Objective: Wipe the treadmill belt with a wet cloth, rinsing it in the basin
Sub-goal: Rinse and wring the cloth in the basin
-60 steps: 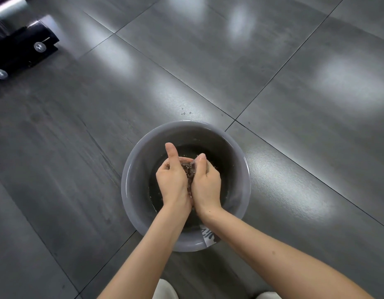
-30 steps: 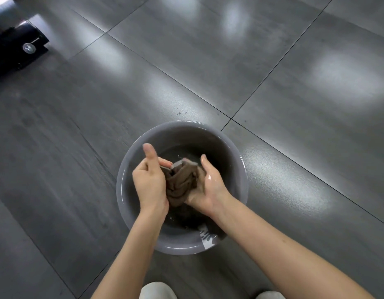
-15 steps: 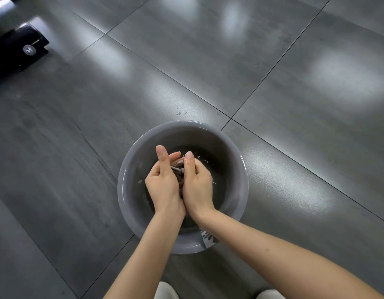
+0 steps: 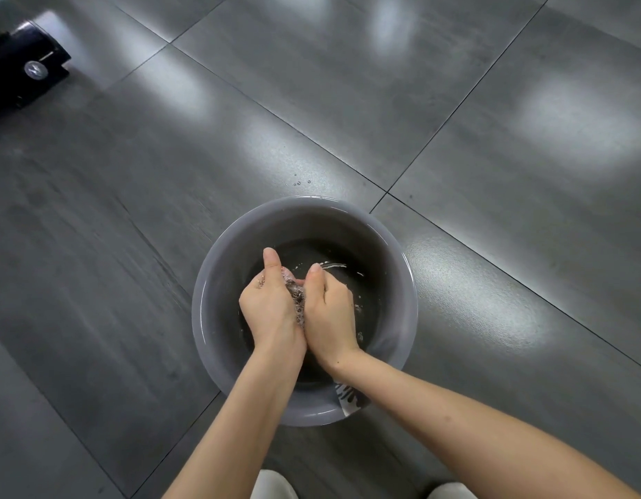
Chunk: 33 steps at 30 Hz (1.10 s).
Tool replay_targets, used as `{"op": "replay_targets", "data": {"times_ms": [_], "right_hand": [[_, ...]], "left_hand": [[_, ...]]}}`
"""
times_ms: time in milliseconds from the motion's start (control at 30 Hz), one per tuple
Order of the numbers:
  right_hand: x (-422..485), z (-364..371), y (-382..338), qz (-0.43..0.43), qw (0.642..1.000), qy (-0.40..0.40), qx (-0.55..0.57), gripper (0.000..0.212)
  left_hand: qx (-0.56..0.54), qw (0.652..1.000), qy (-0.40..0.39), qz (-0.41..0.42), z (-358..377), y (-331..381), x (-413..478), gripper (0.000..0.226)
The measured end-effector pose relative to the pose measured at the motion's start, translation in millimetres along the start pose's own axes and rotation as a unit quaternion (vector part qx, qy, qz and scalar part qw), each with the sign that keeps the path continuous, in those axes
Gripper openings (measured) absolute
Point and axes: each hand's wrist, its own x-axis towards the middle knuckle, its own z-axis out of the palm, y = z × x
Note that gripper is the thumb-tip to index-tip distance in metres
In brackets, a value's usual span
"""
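While the dark brown wet cloth (image 4: 298, 296) is bunched between the two palms, only a sliver of it shows, low inside the round grey plastic basin (image 4: 212, 282) that stands on the grey tiled floor (image 4: 131, 210). The left hand (image 4: 272, 304) and right hand (image 4: 329, 313) press together above the dark water (image 4: 351, 257), their fingers (image 4: 256, 282) curled tight round the wad and both thumbs pointing up, with small bubbles or drops along the seam between them. I judge this to be the rinse-and-wring step, not the end of the job: the cloth is in the basin and no belt surface is in view. A black machine part (image 4: 24, 73), probably the treadmill's end, lies well apart at the upper left. How much belt is already wiped cannot be told; wringing out, carrying the cloth over and wiping appear to remain. A few water droplets (image 4: 301, 182) dot the floor just beyond the rim.
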Motion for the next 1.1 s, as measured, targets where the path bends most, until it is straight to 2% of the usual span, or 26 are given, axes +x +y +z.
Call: {"op": "replay_targets", "data": {"times_ms": [200, 267, 367, 433, 533, 567, 600, 633, 667, 700, 733, 767, 800, 867, 900, 967, 1033, 1100], "right_hand": [[5, 3, 7, 0.012, 1.000, 0.001, -0.015, 0.042], [11, 2, 7, 0.070, 0.997, -0.023, -0.015, 0.041], [25, -4, 5, 0.193, 0.978, -0.082, 0.006, 0.041], [34, -19, -2, 0.244, 0.958, -0.143, 0.048, 0.033], [46, -56, -21, 0.262, 0.899, -0.316, 0.151, 0.015], [48, -68, -25, 0.262, 0.880, -0.353, 0.181, 0.022], [47, -76, -27, 0.254, 0.877, -0.365, 0.181, 0.032], [45, -78, -29, 0.219, 0.902, -0.356, 0.109, 0.033], [40, -77, -33, 0.168, 0.934, -0.315, -0.009, 0.027], [33, -74, -37, 0.128, 0.951, -0.256, -0.118, 0.021], [25, -73, -43, 0.116, 0.958, -0.213, -0.152, 0.016], [17, -73, -52, 0.151, 0.964, -0.200, -0.087, 0.012], [10, -77, -64, 0.213, 0.956, -0.197, 0.030, 0.014], [-4, -94, -87, 0.301, 0.917, -0.178, 0.191, 0.024], [-9, -106, -100, 0.321, 0.905, -0.163, 0.227, 0.025], [-26, -132, -131, 0.330, 0.895, -0.145, 0.262, 0.020], [-43, -162, -167, 0.333, 0.899, -0.101, 0.265, 0.011], [-62, -194, -202, 0.320, 0.917, -0.037, 0.235, 0.023]], "left_hand": [[0.009, 1.000, -0.019, 0.001, 2, -1, 6, 0.042], [0.046, 0.996, -0.071, 0.011, 1, -1, 12, 0.037], [0.103, 0.974, -0.197, -0.038, -10, 8, 23, 0.033], [0.161, 0.944, -0.280, -0.071, -21, 16, 32, 0.042], [0.187, 0.915, -0.339, -0.116, -37, 34, 37, 0.063], [0.169, 0.913, -0.346, -0.138, -40, 42, 37, 0.065], [0.161, 0.912, -0.344, -0.153, -43, 49, 34, 0.062], [0.178, 0.915, -0.330, -0.150, -45, 54, 31, 0.057], [0.218, 0.917, -0.307, -0.133, -45, 59, 27, 0.048], [0.271, 0.917, -0.275, -0.105, -46, 64, 22, 0.038], [0.315, 0.914, -0.246, -0.078, -46, 70, 15, 0.030], [0.337, 0.911, -0.229, -0.060, -46, 78, 9, 0.027], [0.341, 0.912, -0.222, -0.054, -46, 87, 0, 0.026], [0.333, 0.915, -0.222, -0.060, -44, 113, -21, 0.027], [0.334, 0.913, -0.227, -0.060, -43, 128, -35, 0.024], [0.357, 0.902, -0.238, -0.047, -39, 159, -63, 0.019], [0.383, 0.888, -0.254, -0.037, -34, 190, -99, 0.026], [0.404, 0.867, -0.289, -0.031, -23, 220, -141, 0.031]]}}
